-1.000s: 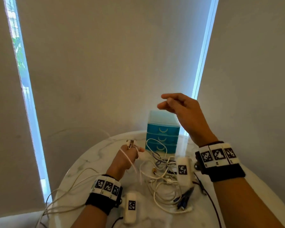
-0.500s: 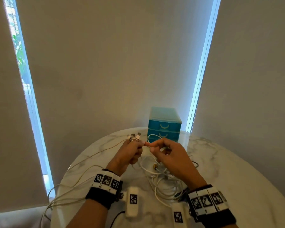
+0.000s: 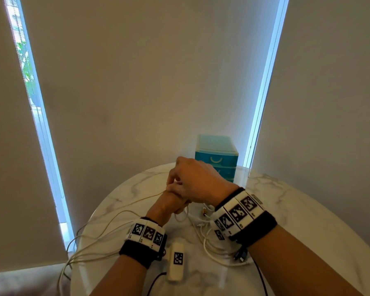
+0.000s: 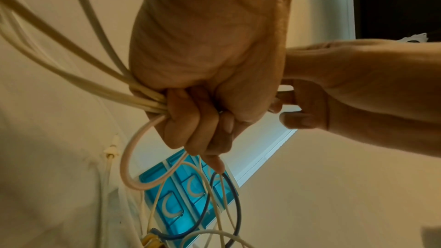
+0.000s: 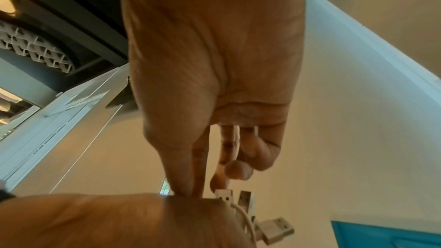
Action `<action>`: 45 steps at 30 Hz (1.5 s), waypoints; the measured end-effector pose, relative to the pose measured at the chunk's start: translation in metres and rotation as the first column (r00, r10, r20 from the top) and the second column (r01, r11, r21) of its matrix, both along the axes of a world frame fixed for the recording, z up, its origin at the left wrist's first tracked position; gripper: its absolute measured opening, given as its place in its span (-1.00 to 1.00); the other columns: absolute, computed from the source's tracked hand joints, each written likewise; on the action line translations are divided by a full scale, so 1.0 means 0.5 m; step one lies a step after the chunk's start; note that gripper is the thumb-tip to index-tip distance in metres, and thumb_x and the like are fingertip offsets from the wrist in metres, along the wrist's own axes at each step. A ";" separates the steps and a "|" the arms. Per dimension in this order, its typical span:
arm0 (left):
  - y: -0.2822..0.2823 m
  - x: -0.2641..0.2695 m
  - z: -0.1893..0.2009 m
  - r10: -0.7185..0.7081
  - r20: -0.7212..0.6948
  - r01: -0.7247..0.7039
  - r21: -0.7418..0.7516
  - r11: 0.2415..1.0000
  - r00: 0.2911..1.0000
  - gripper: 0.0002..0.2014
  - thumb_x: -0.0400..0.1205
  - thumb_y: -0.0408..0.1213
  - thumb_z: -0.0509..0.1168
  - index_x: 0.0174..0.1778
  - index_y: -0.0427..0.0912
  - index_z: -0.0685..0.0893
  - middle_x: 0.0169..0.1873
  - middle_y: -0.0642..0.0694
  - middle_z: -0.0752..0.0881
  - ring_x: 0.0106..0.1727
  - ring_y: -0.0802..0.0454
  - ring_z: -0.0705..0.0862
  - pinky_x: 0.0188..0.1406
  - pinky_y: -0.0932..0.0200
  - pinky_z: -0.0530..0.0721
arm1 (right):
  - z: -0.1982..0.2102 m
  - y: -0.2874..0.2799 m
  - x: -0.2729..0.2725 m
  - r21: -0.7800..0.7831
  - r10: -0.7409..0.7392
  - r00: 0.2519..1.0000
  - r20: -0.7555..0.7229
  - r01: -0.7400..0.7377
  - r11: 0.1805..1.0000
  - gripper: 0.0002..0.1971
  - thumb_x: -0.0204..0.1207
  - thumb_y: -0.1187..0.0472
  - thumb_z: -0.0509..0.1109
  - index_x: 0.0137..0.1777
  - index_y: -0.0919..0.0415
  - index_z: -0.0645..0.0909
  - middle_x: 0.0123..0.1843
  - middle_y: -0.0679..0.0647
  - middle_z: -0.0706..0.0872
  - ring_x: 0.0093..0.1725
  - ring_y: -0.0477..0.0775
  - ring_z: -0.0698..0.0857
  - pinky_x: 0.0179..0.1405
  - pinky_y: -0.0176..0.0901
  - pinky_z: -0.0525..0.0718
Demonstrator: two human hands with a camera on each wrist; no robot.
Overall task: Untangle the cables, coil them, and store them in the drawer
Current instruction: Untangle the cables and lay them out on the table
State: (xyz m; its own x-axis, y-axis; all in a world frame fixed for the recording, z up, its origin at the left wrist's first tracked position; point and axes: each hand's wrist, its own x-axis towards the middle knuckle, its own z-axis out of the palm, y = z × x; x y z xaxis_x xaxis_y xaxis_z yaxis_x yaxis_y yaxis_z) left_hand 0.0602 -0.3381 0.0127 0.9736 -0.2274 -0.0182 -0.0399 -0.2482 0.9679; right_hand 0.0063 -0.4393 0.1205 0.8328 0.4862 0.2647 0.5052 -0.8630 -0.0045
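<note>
My left hand [image 3: 174,202] is a fist above the marble table [image 3: 308,221], gripping a bundle of cream cables [image 4: 95,59] that trail left over the table edge. USB plugs [image 5: 238,199] stick out of the top of that fist. My right hand [image 3: 172,182] reaches over the left one, thumb and forefinger [image 5: 188,180] pinching a white cable at the fist's top. Below the left hand [image 4: 195,120] hang loops of white cable and a dark blue cable [image 4: 235,205]. A tangle of white cables [image 3: 209,242] lies on the table under my right wrist.
A small blue drawer unit [image 3: 217,159] stands at the table's far edge against the blinds, all drawers closed. A white tagged block [image 3: 175,261] with a black lead lies near the front edge. A dark plug [image 3: 240,255] lies beside the tangle.
My right hand came down from high up, met the left hand, and now passes over its top with the cable. The left hand has kept its grip and stayed in place.
</note>
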 end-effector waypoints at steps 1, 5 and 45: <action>-0.003 0.000 0.001 0.007 0.000 -0.007 0.019 1.000 1.000 -0.60 0.85 -0.42 0.22 -0.35 -0.14 0.51 -0.60 0.02 0.48 -0.58 0.12 0.32 -0.55 0.18 0.26 | 0.005 0.006 0.004 -0.014 -0.008 1.000 -0.003 0.008 1.000 -0.78 0.73 -0.09 0.46 0.24 -0.05 0.82 0.19 -0.08 0.59 0.14 0.03 0.69 0.17 0.04 0.73; 0.003 -0.007 0.022 0.041 0.101 -0.037 -0.038 0.999 0.994 -0.67 0.82 -0.18 0.33 -0.29 -0.10 0.66 -0.53 0.07 0.61 -0.58 0.18 0.40 -0.55 0.22 0.34 | 0.026 -0.020 0.034 0.264 -0.121 0.991 -0.062 0.134 0.955 -0.84 0.68 0.27 0.46 0.21 0.09 0.64 0.26 -0.01 0.61 0.18 0.06 0.72 0.28 0.10 0.76; -0.005 0.036 0.025 0.083 0.189 -0.116 0.173 0.978 0.979 -0.58 0.70 0.25 0.43 -0.15 -0.07 0.77 -0.34 -0.02 0.69 -0.24 -0.01 0.59 -0.28 0.09 0.48 | -0.120 -0.270 -0.019 0.525 -0.067 0.837 -0.543 0.400 0.751 -0.91 0.65 0.24 0.57 0.08 0.12 0.88 -0.06 0.05 0.95 -0.14 -0.04 0.89 -0.14 -0.24 0.83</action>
State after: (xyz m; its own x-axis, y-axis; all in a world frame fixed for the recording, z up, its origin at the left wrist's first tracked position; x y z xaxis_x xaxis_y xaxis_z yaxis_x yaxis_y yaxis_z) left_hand 0.0782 -0.3405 0.0253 0.9823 -0.1381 0.1268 -0.1749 -0.4315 0.8850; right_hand -0.0032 -0.5741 0.0606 0.9905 0.1357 -0.0232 0.0759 -0.6788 -0.7304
